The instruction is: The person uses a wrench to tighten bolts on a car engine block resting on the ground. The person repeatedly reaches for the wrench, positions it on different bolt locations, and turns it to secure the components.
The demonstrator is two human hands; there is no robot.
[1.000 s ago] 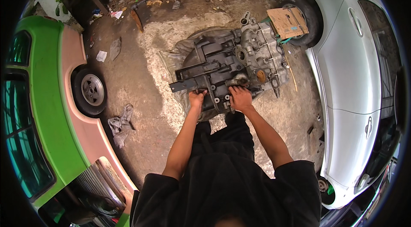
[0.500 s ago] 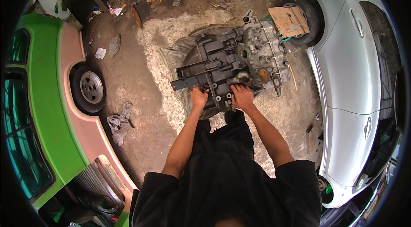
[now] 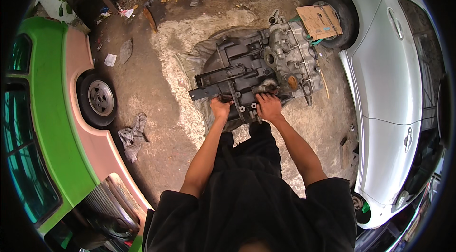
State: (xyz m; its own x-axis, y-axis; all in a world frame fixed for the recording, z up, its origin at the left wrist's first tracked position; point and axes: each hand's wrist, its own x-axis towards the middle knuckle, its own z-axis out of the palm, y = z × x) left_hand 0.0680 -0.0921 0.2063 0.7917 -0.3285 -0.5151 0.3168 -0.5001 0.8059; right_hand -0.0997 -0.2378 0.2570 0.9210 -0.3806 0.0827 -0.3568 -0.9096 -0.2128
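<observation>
A car engine (image 3: 249, 69) lies on its side in front of me, its block dark and its cylinder head (image 3: 292, 54) pale metal. A flat dark bracket (image 3: 205, 92) juts out from its left end. My left hand (image 3: 220, 109) is closed at the near edge, just below that bracket, its fingertips partly hidden by the engine. To its right, my right hand (image 3: 269, 106) has its fingers bent over the near side of the block, gripping it below a rounded metal part. Under the engine lies a crumpled grey-green sheet (image 3: 192, 57).
A green and pink vehicle (image 3: 52, 85) stands at the left, a silver car (image 3: 389, 90) at the right. Brown cardboard (image 3: 316, 21) leans by its tyre. A rag (image 3: 134, 135) and a thin stick (image 3: 325, 85) lie on the concrete; litter is scattered along the far side.
</observation>
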